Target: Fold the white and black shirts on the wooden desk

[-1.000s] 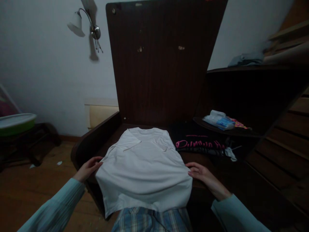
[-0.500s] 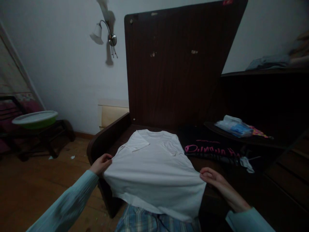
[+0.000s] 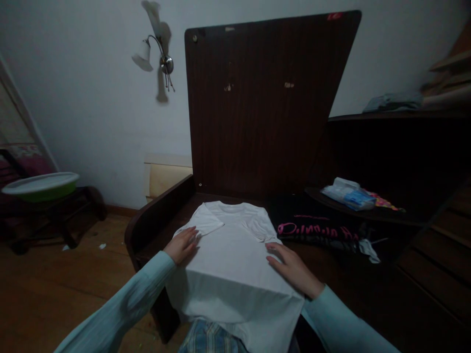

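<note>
White shirt (image 3: 230, 250) on dark table (image 3: 162, 215)

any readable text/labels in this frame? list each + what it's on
Pink lettering on the black garment: present, but upside down and too blurred to read.
Blue-and-white packet on the dark shelf: any print too small to read.
White T-shirt under the left hand and right hand: no text visible.
</note>
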`<move>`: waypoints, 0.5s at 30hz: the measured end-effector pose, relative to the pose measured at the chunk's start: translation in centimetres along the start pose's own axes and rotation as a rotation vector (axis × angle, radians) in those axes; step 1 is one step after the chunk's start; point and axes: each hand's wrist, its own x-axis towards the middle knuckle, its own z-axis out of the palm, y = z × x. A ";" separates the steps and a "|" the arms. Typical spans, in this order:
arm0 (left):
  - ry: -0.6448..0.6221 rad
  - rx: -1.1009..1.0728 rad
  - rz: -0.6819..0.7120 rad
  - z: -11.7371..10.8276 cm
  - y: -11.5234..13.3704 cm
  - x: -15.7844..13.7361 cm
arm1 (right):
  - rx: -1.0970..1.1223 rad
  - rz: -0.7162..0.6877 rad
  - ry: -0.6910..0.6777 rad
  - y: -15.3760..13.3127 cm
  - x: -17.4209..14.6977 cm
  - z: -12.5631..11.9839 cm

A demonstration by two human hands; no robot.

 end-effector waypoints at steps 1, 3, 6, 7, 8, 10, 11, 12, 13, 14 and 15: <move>-0.025 0.029 -0.024 0.5 0.3 0.6 | -0.038 -0.033 0.000 0.3 0.8 0.6; -0.078 0.078 -0.091 1.1 0.7 1.5 | -0.122 -0.057 -0.031 1.1 2.1 1.7; -0.114 0.076 -0.139 0.7 0.5 2.2 | -0.209 0.017 -0.158 2.0 3.4 2.5; -0.104 0.061 -0.135 0.4 0.3 2.3 | -0.223 0.039 -0.179 2.1 3.7 2.6; -0.081 0.051 -0.139 -0.1 0.0 2.4 | -0.230 0.044 -0.177 1.9 4.1 2.6; -0.012 0.078 -0.217 -1.2 -0.7 2.9 | -0.222 -0.003 -0.115 1.0 5.0 2.7; 0.010 0.111 -0.289 -1.7 -1.1 3.2 | -0.200 -0.049 -0.084 0.3 5.7 2.8; 0.010 0.145 -0.374 -2.1 -1.5 3.5 | -0.166 -0.098 -0.068 -0.5 6.5 2.9; -0.014 0.170 -0.458 -2.5 -2.0 3.9 | -0.118 -0.143 -0.073 -1.4 7.6 3.2; -0.053 0.179 -0.529 -2.7 -2.4 4.4 | -0.066 -0.178 -0.085 -2.3 8.7 3.7; -0.099 0.170 -0.577 -2.8 -2.8 4.8 | -0.015 -0.196 -0.085 -3.1 10.0 4.4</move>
